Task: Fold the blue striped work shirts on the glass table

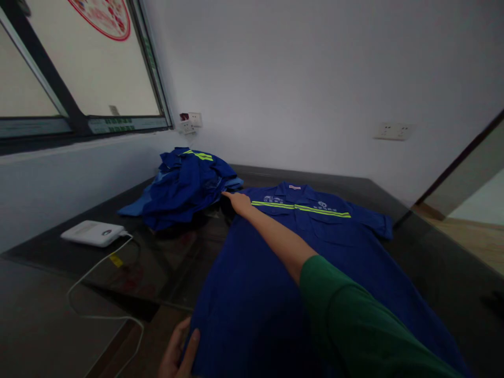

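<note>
A blue work shirt [271, 273] lies spread front side up on the dark table, collar toward the wall. A yellow-green reflective stripe crosses its chest, with pale lettering above. My right hand [237, 203] reaches across it from a green sleeve and is closed at the shirt's left shoulder edge; the fingertips are partly hidden. At the bottom left, my left hand [181, 350] pinches the shirt's lower side edge, thumb on top and fingers beneath. Just beyond my right hand sits a crumpled pile of blue work clothes [189, 184], also with a yellow-green stripe.
On the left of the dark, glossy table [177, 262] lies a white power bank [93, 233]. Its white cable [103, 262] hangs over the front edge. A window [102, 68] is at the left; wall sockets [394, 131] sit above the table's back edge.
</note>
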`<state>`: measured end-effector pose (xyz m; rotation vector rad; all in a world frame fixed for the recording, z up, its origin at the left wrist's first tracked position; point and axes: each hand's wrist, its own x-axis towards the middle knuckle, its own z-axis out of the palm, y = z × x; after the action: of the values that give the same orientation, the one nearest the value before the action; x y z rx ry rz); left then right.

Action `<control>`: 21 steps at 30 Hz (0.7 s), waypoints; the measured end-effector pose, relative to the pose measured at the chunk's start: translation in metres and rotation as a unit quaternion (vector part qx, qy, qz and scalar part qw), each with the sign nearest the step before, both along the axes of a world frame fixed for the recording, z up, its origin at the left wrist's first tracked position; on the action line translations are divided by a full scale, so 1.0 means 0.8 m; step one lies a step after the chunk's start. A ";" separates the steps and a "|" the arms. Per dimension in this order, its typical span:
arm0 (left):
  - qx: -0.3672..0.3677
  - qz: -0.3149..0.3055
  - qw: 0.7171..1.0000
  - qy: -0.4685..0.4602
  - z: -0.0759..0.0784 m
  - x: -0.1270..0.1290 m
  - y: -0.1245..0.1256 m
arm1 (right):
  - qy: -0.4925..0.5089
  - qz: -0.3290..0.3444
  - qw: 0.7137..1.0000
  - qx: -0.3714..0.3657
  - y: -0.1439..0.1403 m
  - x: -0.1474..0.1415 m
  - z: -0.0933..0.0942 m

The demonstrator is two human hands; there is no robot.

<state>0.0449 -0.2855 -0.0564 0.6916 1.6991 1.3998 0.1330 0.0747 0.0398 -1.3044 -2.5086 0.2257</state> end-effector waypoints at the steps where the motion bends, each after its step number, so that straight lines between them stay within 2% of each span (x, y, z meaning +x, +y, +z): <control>1: 0.008 0.016 1.000 0.008 0.005 0.001 0.000 | 0.015 0.002 1.000 0.000 0.011 0.012 0.005; 4: 0.032 0.042 0.997 0.055 0.022 0.011 0.004 | 0.079 -0.012 0.997 0.008 0.044 0.059 0.021; 7: 0.070 0.031 0.989 0.123 0.045 0.032 0.010 | 0.162 -0.079 0.983 0.028 0.072 0.120 0.032; 9: 0.098 -0.021 0.981 0.164 0.059 0.056 0.015 | 0.215 -0.141 0.966 0.037 0.085 0.165 0.031; 11: 0.129 -0.101 0.964 0.211 0.069 0.086 0.021 | 0.256 -0.206 0.944 0.036 0.091 0.209 0.022; 13: 0.169 -0.191 0.927 0.275 0.071 0.120 0.026 | 0.287 -0.256 0.923 0.026 0.089 0.250 0.005; 17: 0.215 -0.349 0.822 0.396 0.056 0.176 0.030 | 0.324 -0.305 0.896 -0.004 0.072 0.305 -0.034; 19: 0.203 -0.378 0.794 0.430 0.046 0.188 0.028 | 0.337 -0.314 0.887 -0.021 0.065 0.318 -0.049; 21: 0.195 -0.385 0.781 0.452 0.038 0.188 0.024 | 0.347 -0.312 0.883 -0.041 0.061 0.323 -0.059</control>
<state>0.1953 -0.2666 -0.0258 2.2779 1.4039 0.8084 0.3912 0.1239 -0.0076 -1.6196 -1.4235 0.5343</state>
